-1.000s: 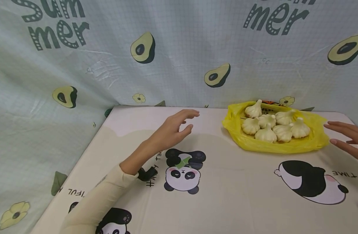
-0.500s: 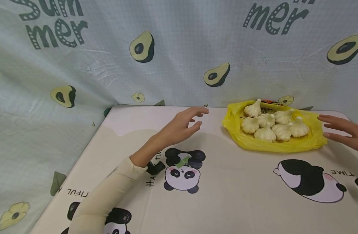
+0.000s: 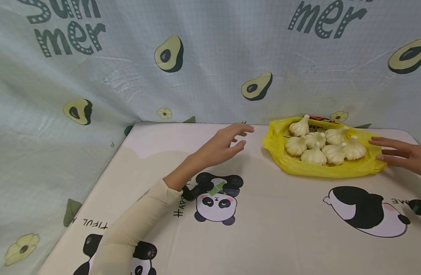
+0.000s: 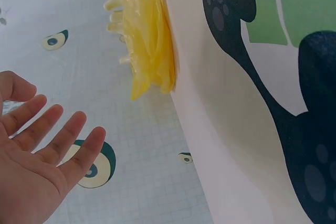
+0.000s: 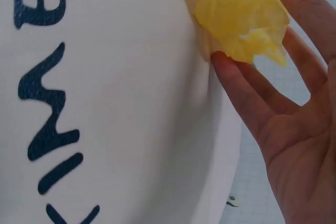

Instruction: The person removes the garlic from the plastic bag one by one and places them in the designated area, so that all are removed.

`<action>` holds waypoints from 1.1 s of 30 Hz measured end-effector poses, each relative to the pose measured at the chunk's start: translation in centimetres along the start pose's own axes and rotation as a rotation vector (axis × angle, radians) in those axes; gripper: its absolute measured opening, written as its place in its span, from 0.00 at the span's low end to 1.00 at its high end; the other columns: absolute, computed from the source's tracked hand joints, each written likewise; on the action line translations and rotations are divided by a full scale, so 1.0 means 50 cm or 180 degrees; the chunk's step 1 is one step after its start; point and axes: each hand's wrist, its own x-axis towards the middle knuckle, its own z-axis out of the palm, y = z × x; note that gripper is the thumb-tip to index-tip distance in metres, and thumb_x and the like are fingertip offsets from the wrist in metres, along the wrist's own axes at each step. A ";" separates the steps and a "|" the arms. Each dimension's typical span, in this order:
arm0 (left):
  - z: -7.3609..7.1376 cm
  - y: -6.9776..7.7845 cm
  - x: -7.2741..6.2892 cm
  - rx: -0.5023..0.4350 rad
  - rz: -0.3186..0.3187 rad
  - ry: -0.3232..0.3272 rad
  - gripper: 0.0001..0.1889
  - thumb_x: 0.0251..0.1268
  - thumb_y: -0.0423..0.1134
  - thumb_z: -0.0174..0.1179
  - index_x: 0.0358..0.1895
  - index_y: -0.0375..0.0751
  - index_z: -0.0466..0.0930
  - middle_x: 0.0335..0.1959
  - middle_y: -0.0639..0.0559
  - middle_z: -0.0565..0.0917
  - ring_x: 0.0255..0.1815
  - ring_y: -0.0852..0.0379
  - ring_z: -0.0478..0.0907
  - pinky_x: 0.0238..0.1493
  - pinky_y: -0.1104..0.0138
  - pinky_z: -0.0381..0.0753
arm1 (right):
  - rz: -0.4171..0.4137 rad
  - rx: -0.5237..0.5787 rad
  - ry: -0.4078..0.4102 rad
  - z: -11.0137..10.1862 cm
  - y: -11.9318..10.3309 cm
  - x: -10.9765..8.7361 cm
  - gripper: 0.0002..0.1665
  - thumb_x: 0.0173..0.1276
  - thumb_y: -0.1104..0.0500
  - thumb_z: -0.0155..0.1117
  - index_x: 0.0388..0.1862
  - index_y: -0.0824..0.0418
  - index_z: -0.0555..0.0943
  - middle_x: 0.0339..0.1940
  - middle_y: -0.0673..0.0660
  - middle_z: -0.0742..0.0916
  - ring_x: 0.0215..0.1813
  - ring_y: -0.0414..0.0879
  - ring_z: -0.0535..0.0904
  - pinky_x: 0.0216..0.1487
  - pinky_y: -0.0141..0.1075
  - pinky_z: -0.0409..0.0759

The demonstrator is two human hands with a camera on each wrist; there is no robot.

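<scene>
A yellow plastic bag (image 3: 327, 170) lies at the back right of the table with its mouth spread wide. Several garlic bulbs (image 3: 313, 156) sit clustered inside it. My right hand (image 3: 403, 154) is at the bag's right end, fingers spread around that edge; in the right wrist view the fingertips (image 5: 226, 61) are right at the crumpled yellow plastic (image 5: 241, 14). To the left of the bag, my left hand (image 3: 222, 147) hovers over the table with relaxed fingers and nothing in it. The left wrist view shows that palm (image 4: 31, 177) apart from the bag (image 4: 149, 35).
The table (image 3: 265, 229) wears a pale cover printed with pandas (image 3: 215, 206) and lettering. Behind and to the left hangs a light curtain (image 3: 210, 46) printed with avocados; the bag lies close to the table's back edge.
My left hand has moved right, toward the bag. My right hand has come in from the right to the bag's right end. The bag and garlic have stayed in place.
</scene>
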 end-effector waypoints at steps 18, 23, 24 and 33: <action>0.038 -0.021 0.074 -0.0030 0.0247 -0.0505 0.22 0.77 0.32 0.53 0.71 0.38 0.70 0.73 0.46 0.70 0.66 0.52 0.75 0.59 0.65 0.80 | 0.0073 0.0329 0.0001 0.016 0.029 0.010 0.51 0.76 0.34 0.54 0.80 0.69 0.56 0.81 0.75 0.48 0.73 0.81 0.50 0.62 0.70 0.68; 0.047 -0.035 0.101 -0.0129 0.0270 -0.0513 0.22 0.78 0.32 0.53 0.71 0.37 0.70 0.73 0.45 0.70 0.65 0.50 0.76 0.56 0.70 0.80 | 0.0100 0.0720 0.0073 0.029 0.048 0.012 0.47 0.75 0.34 0.57 0.81 0.58 0.60 0.85 0.62 0.42 0.79 0.76 0.37 0.67 0.73 0.56; 0.049 -0.037 0.108 -0.0149 0.0270 -0.0514 0.22 0.78 0.32 0.53 0.71 0.38 0.70 0.72 0.45 0.70 0.65 0.51 0.76 0.56 0.71 0.80 | 0.0104 0.0759 0.0083 0.030 0.051 0.012 0.44 0.75 0.34 0.57 0.81 0.52 0.62 0.85 0.59 0.41 0.80 0.74 0.36 0.67 0.72 0.56; 0.066 -0.028 0.166 -0.0329 0.0291 -0.0733 0.21 0.79 0.34 0.53 0.70 0.40 0.70 0.70 0.47 0.73 0.66 0.52 0.75 0.58 0.70 0.78 | 0.0162 0.0718 -0.0166 0.009 0.059 0.038 0.28 0.72 0.35 0.62 0.69 0.36 0.76 0.85 0.61 0.46 0.80 0.74 0.38 0.68 0.59 0.71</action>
